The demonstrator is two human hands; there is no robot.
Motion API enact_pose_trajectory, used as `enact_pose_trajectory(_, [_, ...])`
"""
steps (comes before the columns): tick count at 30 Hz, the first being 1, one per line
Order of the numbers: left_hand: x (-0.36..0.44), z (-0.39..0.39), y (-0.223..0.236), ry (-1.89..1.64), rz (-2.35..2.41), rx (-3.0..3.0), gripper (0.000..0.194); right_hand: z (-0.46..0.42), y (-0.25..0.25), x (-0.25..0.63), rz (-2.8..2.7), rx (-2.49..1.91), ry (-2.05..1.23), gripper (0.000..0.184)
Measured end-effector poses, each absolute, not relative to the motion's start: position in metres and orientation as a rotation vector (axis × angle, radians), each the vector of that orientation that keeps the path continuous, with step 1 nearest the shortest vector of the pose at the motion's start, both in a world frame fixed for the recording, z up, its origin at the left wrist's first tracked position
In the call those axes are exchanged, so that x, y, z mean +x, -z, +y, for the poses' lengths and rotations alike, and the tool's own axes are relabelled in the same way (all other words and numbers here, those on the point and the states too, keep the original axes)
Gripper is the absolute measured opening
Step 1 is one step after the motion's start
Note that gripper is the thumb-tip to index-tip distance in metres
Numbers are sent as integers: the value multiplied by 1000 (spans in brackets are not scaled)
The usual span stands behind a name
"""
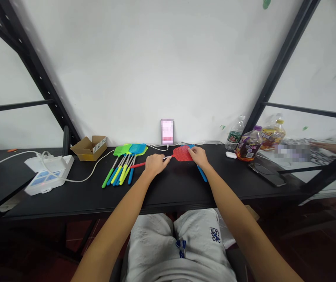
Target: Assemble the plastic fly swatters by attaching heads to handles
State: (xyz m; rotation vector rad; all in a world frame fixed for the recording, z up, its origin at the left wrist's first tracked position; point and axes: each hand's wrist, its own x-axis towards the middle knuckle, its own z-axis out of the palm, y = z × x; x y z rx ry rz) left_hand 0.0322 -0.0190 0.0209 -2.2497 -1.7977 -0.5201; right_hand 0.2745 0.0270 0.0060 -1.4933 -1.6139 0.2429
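A red fly swatter (pixel 182 153) lies level between my hands, its head to the right and its red handle to the left. My left hand (pixel 155 164) is closed around its shaft near the handle. With thumb and fingers, my right hand (pixel 198 155) pinches the far edge of the red mesh head. Partly hidden behind that hand is a blue fly swatter (pixel 202 173), its handle pointing toward me. To the left, several green, yellow and blue fly swatters (pixel 123 166) lie overlapped on the black table (pixel 168 192), handles toward me.
A phone (pixel 167 131) leans on the wall with a cable plugged in. On the left are an open cardboard box (pixel 89 149) and a white power strip (pixel 50 176). Bottles (pixel 249 145), a white earbud case (pixel 231 155) and a dark phone (pixel 267 174) stand or lie at right. Another person's hand (pixel 326 147) shows far right.
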Motion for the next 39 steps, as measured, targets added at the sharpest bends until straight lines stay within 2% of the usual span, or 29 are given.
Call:
enact_pose_trajectory(16, [36, -20, -22, 471, -1773, -2267, 73, 26, -8, 274, -1600, -1441, -217, 36])
enact_pose_trajectory(39, [43, -21, -24, 463, -1812, -2321, 79, 23, -11, 271, -1512, -1256, -216, 30])
